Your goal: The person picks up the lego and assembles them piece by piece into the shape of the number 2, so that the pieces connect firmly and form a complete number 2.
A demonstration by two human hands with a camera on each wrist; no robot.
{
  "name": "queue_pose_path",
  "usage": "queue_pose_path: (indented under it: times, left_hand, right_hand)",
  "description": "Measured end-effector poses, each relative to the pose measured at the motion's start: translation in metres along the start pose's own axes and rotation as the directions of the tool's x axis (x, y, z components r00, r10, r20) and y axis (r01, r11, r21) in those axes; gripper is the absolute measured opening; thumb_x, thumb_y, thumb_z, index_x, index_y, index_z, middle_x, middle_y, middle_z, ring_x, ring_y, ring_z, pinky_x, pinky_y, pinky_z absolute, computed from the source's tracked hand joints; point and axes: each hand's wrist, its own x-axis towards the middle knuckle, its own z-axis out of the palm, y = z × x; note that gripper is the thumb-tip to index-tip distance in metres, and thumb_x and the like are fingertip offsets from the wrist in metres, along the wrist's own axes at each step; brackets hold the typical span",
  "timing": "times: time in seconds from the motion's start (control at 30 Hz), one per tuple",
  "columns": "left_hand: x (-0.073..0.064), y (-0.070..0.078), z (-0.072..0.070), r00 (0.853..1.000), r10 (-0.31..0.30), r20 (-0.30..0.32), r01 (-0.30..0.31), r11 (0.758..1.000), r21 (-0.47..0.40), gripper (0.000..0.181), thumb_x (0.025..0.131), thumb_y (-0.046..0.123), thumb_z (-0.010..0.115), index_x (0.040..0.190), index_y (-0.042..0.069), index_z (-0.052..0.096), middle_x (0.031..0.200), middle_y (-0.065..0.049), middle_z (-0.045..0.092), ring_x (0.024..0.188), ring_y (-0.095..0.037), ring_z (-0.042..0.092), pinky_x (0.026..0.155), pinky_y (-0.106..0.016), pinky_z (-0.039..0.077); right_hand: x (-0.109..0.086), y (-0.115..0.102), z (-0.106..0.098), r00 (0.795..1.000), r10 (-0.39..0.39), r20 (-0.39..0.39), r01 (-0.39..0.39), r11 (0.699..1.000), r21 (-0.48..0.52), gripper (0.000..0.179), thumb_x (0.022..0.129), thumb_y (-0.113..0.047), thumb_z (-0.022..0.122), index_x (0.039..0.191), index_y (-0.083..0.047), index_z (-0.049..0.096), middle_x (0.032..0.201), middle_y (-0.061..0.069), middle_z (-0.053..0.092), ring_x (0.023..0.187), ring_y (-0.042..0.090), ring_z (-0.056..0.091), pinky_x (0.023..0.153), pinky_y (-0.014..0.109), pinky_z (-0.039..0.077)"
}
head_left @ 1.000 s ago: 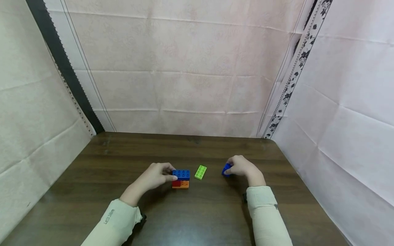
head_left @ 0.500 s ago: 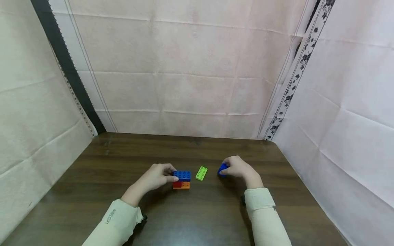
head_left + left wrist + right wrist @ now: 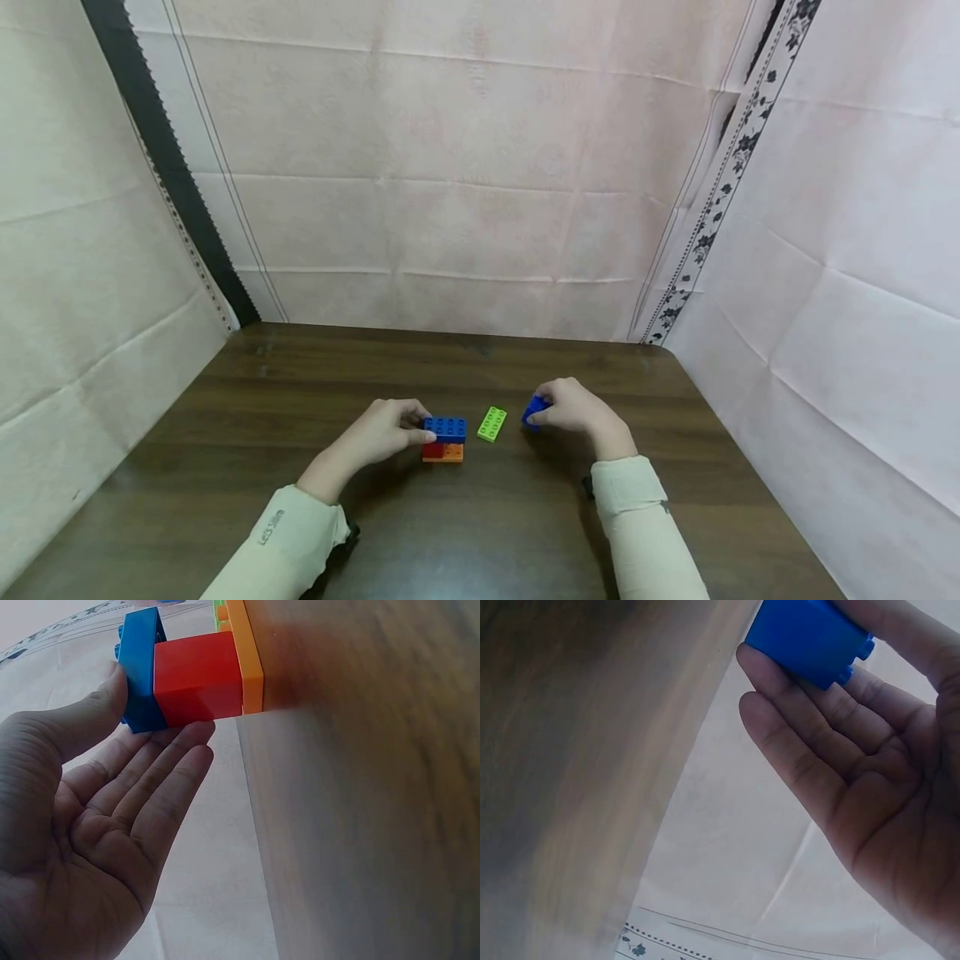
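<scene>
My left hand [image 3: 381, 433] pinches the left end of a blue building brick [image 3: 447, 430], thumb in front and fingers behind. That blue brick tops a small stack; beneath it a red brick [image 3: 198, 678] stands on a flat orange plate [image 3: 453, 452], which is on the table. My right hand [image 3: 581, 410] holds a second blue brick [image 3: 808, 637] between thumb and fingers, its studs facing the palm in the right wrist view. A lime green plate [image 3: 492, 424] with studs up lies between the two hands, just right of the stack.
Dark wooden table [image 3: 480, 533] under both hands. Pale creased cloth [image 3: 465, 167] hangs behind it and along both sides, with a floral border [image 3: 705, 242] at the back right corner.
My right hand has slid left with its blue brick, closer to the green plate. The left hand keeps its grip on the stack; the head view shifts slightly.
</scene>
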Motion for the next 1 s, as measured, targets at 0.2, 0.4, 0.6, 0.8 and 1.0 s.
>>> queue_pose_path:
  times: [0.2,0.4,0.6,0.8,1.0]
  left_hand:
    - [0.000,0.001,-0.001,1.000,0.003,0.003,-0.003,1.000,-0.020,0.019,0.091,0.029,0.076,0.108,0.019,0.071,0.098,0.006,0.069,0.092,-0.013,0.064,0.085,-0.042,0.056]
    - [-0.001,0.001,0.000,1.000,0.000,0.001,0.000,1.000,-0.021,0.019,0.091,0.029,0.076,0.108,0.020,0.071,0.098,0.006,0.069,0.092,-0.013,0.064,0.085,-0.042,0.056]
    - [-0.001,0.000,-0.001,1.000,0.001,-0.001,-0.001,1.000,-0.024,0.020,0.091,0.029,0.076,0.108,0.019,0.071,0.098,0.005,0.069,0.092,-0.013,0.065,0.086,-0.043,0.056]
    - [-0.001,0.001,-0.001,1.000,0.007,0.000,-0.007,1.000,-0.024,0.020,0.091,0.029,0.076,0.107,0.019,0.071,0.098,0.005,0.069,0.091,-0.013,0.064,0.086,-0.043,0.056]
    - [-0.002,0.002,-0.001,1.000,0.000,0.001,0.000,1.000,-0.029,0.019,0.091,0.028,0.076,0.107,0.019,0.071,0.097,0.005,0.069,0.091,-0.013,0.064,0.086,-0.043,0.056]
  right_hand:
    - [0.003,0.000,0.003,1.000,-0.028,0.009,0.028,0.999,-0.017,0.020,0.088,-0.024,0.079,0.103,-0.013,0.071,0.088,-0.005,0.067,0.079,0.014,0.061,0.074,0.034,0.053]
    - [0.003,-0.002,0.006,0.999,-0.046,0.019,0.047,0.999,-0.013,0.017,0.087,-0.023,0.080,0.099,-0.015,0.071,0.086,-0.005,0.067,0.078,0.014,0.060,0.073,0.034,0.052]
    - [0.002,-0.008,0.006,0.998,-0.062,0.026,0.062,0.998,0.011,0.018,0.088,-0.023,0.079,0.102,-0.015,0.071,0.086,-0.006,0.067,0.078,0.015,0.061,0.072,0.033,0.053]
    - [0.002,-0.014,0.008,0.996,-0.078,0.048,0.076,0.996,0.049,0.020,0.090,-0.025,0.078,0.105,-0.015,0.071,0.088,-0.005,0.068,0.079,0.016,0.061,0.073,0.033,0.053]
    - [0.002,-0.022,0.010,0.993,-0.104,0.059,0.101,0.994,0.045,0.018,0.091,-0.027,0.077,0.104,-0.016,0.071,0.088,-0.006,0.068,0.079,0.017,0.061,0.073,0.034,0.053]
